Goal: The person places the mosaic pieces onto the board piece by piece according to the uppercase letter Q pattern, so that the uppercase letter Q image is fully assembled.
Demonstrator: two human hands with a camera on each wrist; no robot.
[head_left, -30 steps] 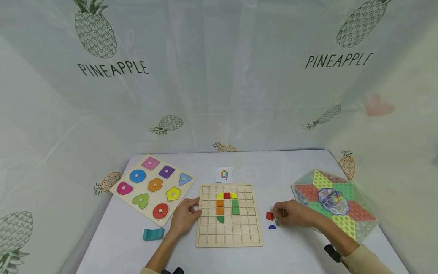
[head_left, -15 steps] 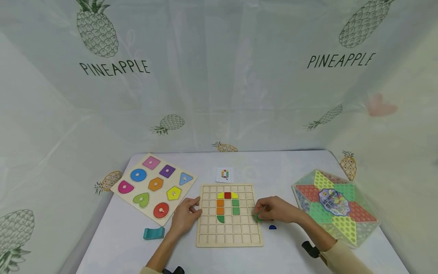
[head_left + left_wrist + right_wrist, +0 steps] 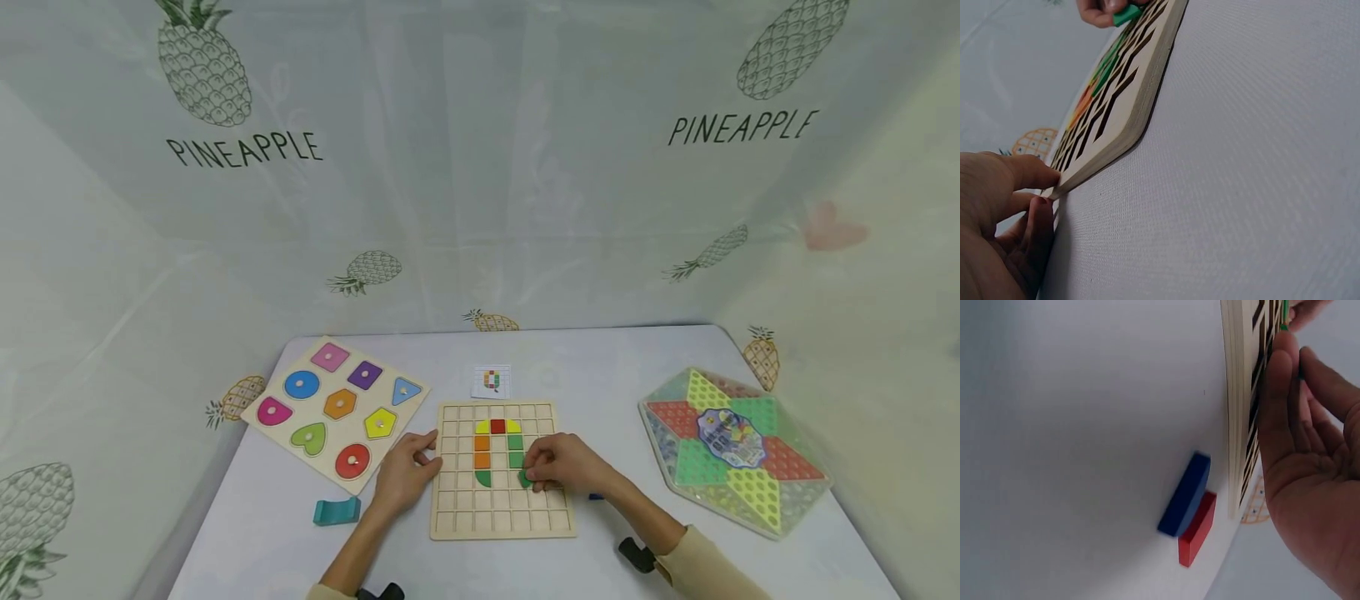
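Note:
A wooden grid board [image 3: 502, 523] lies flat on the table, with yellow, red, orange and green pieces set in an arch on it. At its left edge, my left hand [image 3: 405, 475] grips the rim between fingers and thumb; the left wrist view shows the fingertips right at the edge. Over the right part of the board, my right hand [image 3: 572, 465] pinches a small green block [image 3: 1127, 15] just below the green squares [image 3: 516, 450]. A green quarter-circle piece [image 3: 483, 479] sits at the lower left of the arch. My fingers partly hide the held block.
A blue half-round block [image 3: 1186, 495] and a red block [image 3: 1197, 530] lie right of the board. A pattern card [image 3: 491, 382] stands behind it. The shape puzzle [image 3: 315, 408] and a teal curved block [image 3: 337, 512] are at left, a hexagonal game box [image 3: 735, 450] at right.
My right hand has picked up the green block beside the red and blue ones and carried it left over the board. My left hand has stayed at the board's edge.

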